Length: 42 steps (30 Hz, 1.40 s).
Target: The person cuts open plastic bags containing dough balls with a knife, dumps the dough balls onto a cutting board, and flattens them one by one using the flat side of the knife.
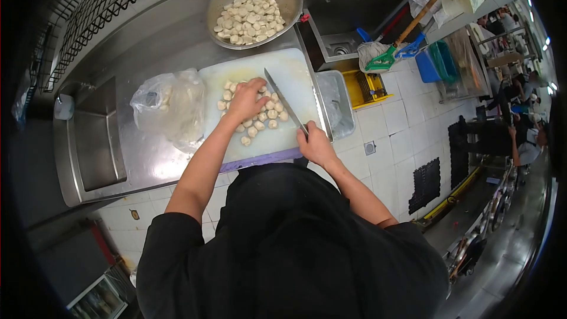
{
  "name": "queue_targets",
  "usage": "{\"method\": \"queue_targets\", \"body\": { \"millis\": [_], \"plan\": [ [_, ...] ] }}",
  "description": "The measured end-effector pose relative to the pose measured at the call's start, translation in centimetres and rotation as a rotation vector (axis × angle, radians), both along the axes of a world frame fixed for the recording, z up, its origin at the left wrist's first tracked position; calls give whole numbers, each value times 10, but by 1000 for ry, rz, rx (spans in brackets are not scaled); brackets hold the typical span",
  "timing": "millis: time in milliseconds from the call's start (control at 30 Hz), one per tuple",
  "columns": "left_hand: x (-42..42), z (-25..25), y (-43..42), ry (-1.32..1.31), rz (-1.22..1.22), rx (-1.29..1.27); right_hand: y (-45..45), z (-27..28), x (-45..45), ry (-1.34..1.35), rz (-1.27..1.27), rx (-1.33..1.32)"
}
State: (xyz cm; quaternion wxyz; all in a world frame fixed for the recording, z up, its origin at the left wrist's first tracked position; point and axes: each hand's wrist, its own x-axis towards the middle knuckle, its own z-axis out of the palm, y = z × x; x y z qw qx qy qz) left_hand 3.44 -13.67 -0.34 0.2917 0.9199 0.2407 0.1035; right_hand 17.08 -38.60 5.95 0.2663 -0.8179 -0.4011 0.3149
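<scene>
Small, round, whitish pieces that look like button mushrooms (258, 124) lie loosely grouped on a white cutting board (236, 149). Over their upper part is my left hand (247, 100), palm down, with the thumb apart from the fingers; it touches some of them, and what lies beneath it is hidden. My right hand (317, 145) grips a kitchen knife (284, 99) by its handle at the board's right edge. The long blade points up and away, just right of the pieces. Many similar pale pieces fill the bottom of a metal colander (290, 9) behind the board.
A clear plastic bag (168, 103) sits left of the board on the steel counter (144, 156). Sinks (97, 147) lie at far left and back right. Right of the counter are a translucent tub (335, 103), a yellow bucket (361, 90) and a mop (381, 56). Other people stand at far right.
</scene>
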Motion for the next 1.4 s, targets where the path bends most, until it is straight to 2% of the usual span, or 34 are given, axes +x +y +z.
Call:
{"method": "queue_targets", "body": {
  "millis": [67,200,267,367,567,867,967,1400],
  "plan": [
    [-1,-4,-2,-183,183,-73,-4,1,-2,0,-7,-1],
    [4,-9,2,-196,107,-24,-6,0,-1,-14,9,-15],
    [14,-14,-4,-340,133,-11,-6,1,0,-16,26,-11],
    [19,-15,-10,-378,171,-13,-3,0,3,23,17,-44],
    [2,2,-16,-282,125,-170,-4,-2,-1,20,55,-92],
    [3,-11,-24,-337,110,-7,-8,-10,-9,-9,53,-75],
    [8,-3,-30,-314,183,-43,-6,-10,-8,-23,65,-51],
    [7,-1,-22,-270,112,-44,-7,-4,-10,-45,11,8]
  ]
}}
